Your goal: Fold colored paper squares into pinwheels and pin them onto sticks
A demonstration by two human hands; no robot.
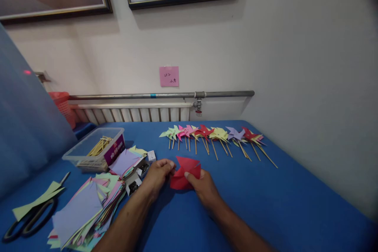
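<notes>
both hands are pinched on a red paper pinwheel (185,173) sitting low in the middle of the frame, just above the blue counter (280,201). the left hand (158,176) has its fingertips closed on the left edge of the folded paper, the right hand (204,187) clamps the lower right part with the thumb on top. the paper is matte, with pointed folded flaps.

writing wise, there's a pink sticky note (169,76) on the wall at upper centre with a few handwritten marks, too small to read. the clear plastic box (97,147) at centre left has a purple label with pale lettering i can't make out; thin wooden sticks are lying inside it.

a row of finished pinwheels (212,136) on wooden sticks lies across the counter behind the hands, in green, pink, red, yellow and lilac, overlapping each other. lower left is a messy stack of coloured paper squares (85,208), lilac sheet on top, and black-handled scissors (29,220) lying on a strip of pale green paper at the far lower left. a small white box (151,156) sits just beside the paper, near the left hand. a grey metal pipe (162,95) runs along the wall over a ribbed white radiator (132,114).
</notes>
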